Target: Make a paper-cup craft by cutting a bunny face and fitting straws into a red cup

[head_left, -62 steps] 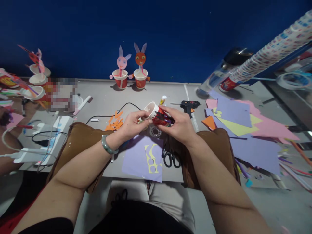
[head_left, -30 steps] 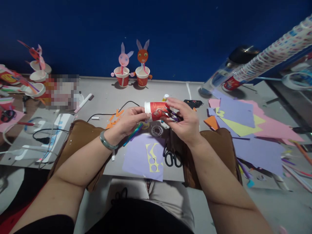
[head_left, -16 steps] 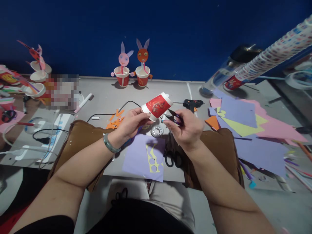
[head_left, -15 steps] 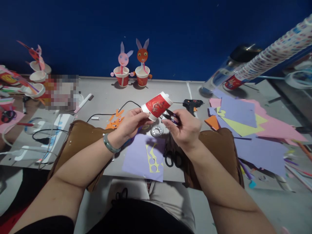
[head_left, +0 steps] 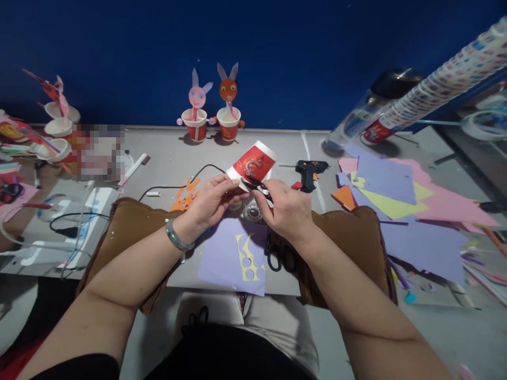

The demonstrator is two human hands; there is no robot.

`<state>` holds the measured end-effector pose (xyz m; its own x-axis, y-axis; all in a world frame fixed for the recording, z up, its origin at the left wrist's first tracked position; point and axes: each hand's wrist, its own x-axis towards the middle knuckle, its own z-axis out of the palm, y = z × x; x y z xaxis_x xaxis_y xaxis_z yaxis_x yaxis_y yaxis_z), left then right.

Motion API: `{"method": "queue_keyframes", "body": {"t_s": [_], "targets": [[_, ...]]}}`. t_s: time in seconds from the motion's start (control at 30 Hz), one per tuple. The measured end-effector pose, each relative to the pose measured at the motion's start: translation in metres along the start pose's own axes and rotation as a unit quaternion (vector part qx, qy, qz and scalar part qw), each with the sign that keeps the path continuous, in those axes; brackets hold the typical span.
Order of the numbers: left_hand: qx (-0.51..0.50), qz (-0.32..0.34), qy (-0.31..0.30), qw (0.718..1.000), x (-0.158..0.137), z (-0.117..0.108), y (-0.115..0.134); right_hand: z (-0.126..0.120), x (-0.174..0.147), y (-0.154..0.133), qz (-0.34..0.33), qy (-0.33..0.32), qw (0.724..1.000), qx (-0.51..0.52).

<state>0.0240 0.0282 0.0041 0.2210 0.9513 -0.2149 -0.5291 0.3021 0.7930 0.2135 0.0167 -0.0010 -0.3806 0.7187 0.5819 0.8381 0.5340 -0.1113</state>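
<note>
My left hand (head_left: 212,200) is closed on the white end of a red and white paper cup (head_left: 253,161), which is tilted on its side above the table. A pair of small dark scissors (head_left: 255,183) is gripped in my right hand (head_left: 283,206), with the blades at the cup's near side, close to my left fingertips. Beneath my hands lie a roll of tape (head_left: 252,212), partly hidden, and a purple sheet (head_left: 222,258) carrying yellow cut paper (head_left: 247,264). Larger black-handled scissors (head_left: 279,258) rest near my right wrist.
Two rabbit-headed cups (head_left: 195,126) stand at the back. A black glue gun (head_left: 311,174) lies right of the cup. Coloured paper sheets (head_left: 388,179), a bottle (head_left: 360,116) and a long cup stack (head_left: 443,89) are at right. A power strip (head_left: 89,227) lies left.
My right hand has moved left with the small scissors, bringing the blades against the cup near my left fingers. The cup has shifted slightly up and left.
</note>
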Motion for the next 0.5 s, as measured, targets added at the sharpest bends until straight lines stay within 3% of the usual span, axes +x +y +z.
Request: {"method": "queue_keyframes", "body": {"t_s": [0.5], "targets": [[0.016,0.034,0.029,0.999,0.0014,0.0004,-0.0093,-0.0017,-0.0017,-0.0092,0.021,0.0,0.999,-0.035]]}}
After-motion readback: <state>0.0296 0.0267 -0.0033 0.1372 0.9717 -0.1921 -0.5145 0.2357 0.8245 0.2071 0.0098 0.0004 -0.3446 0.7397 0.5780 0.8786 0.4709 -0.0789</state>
